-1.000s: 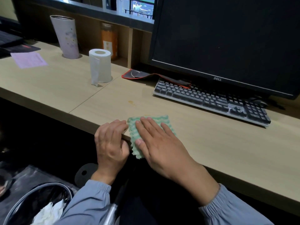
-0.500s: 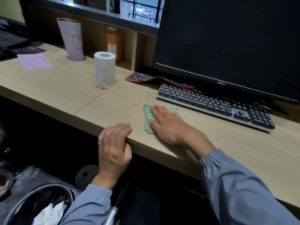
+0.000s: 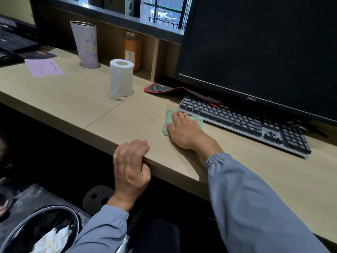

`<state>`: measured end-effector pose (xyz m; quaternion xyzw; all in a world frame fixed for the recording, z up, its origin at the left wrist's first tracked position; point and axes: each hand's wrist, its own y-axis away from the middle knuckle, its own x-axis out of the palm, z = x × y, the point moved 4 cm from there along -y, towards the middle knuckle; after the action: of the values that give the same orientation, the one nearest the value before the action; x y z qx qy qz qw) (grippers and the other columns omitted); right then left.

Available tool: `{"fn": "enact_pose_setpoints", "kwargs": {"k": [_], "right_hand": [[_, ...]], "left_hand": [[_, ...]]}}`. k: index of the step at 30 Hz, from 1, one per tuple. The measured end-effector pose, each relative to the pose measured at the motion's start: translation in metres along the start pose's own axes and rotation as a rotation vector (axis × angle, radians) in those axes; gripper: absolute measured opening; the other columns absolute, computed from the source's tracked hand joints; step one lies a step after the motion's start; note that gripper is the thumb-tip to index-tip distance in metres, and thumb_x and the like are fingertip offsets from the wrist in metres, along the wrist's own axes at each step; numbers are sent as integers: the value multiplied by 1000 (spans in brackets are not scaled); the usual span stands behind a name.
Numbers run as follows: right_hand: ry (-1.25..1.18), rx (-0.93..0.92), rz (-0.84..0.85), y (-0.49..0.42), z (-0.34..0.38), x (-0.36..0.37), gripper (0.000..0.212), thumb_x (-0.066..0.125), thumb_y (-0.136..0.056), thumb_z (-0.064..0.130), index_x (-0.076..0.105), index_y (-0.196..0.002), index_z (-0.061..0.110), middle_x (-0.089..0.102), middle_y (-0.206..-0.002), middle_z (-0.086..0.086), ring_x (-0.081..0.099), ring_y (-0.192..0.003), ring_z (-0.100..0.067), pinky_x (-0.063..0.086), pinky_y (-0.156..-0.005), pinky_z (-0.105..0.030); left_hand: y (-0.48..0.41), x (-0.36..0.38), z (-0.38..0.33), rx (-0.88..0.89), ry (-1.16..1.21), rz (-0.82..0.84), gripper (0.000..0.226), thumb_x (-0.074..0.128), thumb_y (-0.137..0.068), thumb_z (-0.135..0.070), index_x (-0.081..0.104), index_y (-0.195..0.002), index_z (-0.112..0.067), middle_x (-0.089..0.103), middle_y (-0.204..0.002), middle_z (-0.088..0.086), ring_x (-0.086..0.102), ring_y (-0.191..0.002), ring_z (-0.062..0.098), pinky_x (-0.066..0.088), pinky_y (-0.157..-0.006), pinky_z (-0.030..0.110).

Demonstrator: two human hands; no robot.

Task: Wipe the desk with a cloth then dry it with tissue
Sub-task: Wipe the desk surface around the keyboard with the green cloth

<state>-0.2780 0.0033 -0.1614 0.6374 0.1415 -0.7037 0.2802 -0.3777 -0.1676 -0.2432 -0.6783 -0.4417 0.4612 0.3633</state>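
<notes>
Green cloth (image 3: 168, 118): flat on the worktop (image 3: 73, 99), just in front of the left end of the keyboard (image 3: 242, 123). Far edge right at the keyboard's front edge; contact not confirmable.

Right hand (image 3: 184, 131): palm down on the cloth, fingers straight and slightly spread, pointing toward the keyboard's left corner. Grip released; nothing pinched, cloth pressed under palm and fingers. Cloth visible only at the hand's left and far right.

Left hand (image 3: 130, 165): well in front of the keyboard and to its left, at the worktop's near edge. Grip clenched on that edge, fingers curled over the top, thumb tucked beneath.

Small yellowish stain (image 3: 154, 120): on the worktop left of the keyboard, just beside the cloth's left edge, uncovered.

Tissue roll (image 3: 121, 78): upright on the worktop, left of the keyboard and further back, well apart from both hands. Loose sheet hanging down its front.

Red-edged black mat (image 3: 182, 92): behind the keyboard's left end, one edge lying over the rear key rows.

Dark monitor (image 3: 264, 52): directly behind and above the keyboard.

Pale tumbler (image 3: 87, 44), orange jar (image 3: 132, 50), pink sheet (image 3: 44, 67): back-left of the keyboard, around and beyond the tissue roll.

Bin (image 3: 11, 240): on the floor, far forward-left of the keyboard, with white crumpled paper (image 3: 52, 238) inside.
</notes>
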Motion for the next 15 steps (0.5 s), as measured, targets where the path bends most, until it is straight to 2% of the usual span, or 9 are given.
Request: {"fn": "enact_pose_setpoints", "kwargs": {"k": [8,15], "right_hand": [[-10,-45,14,9,5,0,66,11,-108,47,-5,-165,18,-13,-172,0,-14,-158,-17,-7,-126,-46],[-13,-52,74,77,14,12,65,8,-109,48,-13,-163,22,-23,-170,5,-24,-154,-13,-12,-126,-45]], "left_hand": [[0,-4,2,48,-40,5,59,52,-69,10,61,-123,-12,74,-122,11,62,-123,28,37,-119,44],[0,-2,1,33,1,-3,57,51,-70,9,60,-122,-11,74,-119,13,62,-121,30,39,-115,47]]}}
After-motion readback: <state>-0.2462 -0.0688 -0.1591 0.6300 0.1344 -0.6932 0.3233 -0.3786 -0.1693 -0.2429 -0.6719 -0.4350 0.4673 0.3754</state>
